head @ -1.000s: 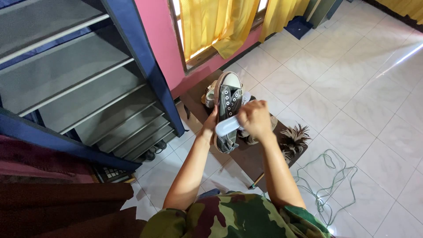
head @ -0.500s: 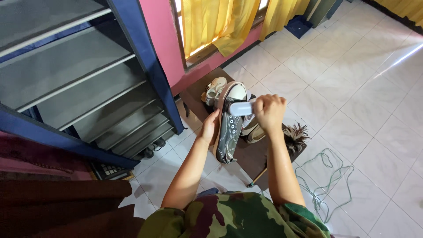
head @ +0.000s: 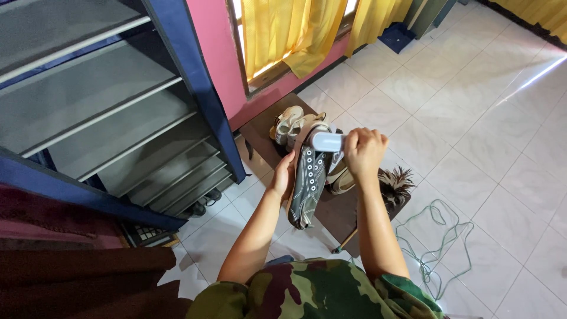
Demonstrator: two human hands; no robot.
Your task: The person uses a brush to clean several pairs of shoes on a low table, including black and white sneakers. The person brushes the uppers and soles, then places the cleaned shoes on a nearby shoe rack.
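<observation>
From the head camera, the only view I have, I look down over a camouflage shirt at two bare forearms reaching out toward twelve o'clock. My left hand is wrapped around the side of a dark grey lace-up sneaker, holding it with the toe up and the heel hanging down toward six o'clock; I judge the grip sits at mid-shoe so the laced upper faces the other hand. My right hand is closed tight on the handle of a pale brush, whose head lies against the sneaker's toe end, at about ten o'clock from the fist. The two hands are close but not touching, each clamped on its own thing.

Under the sneaker lies a brown mat on the white tiled floor. More light-coloured shoes sit on the mat at twelve o'clock from the hands, and a feather duster lies at three o'clock, just beside my right forearm. A green cord loops on the tiles at four o'clock.

At nine to eleven o'clock stands a blue-framed rack with grey shelves. Yellow curtains hang at twelve o'clock against a pink wall. I see no packages, labels or signs.
</observation>
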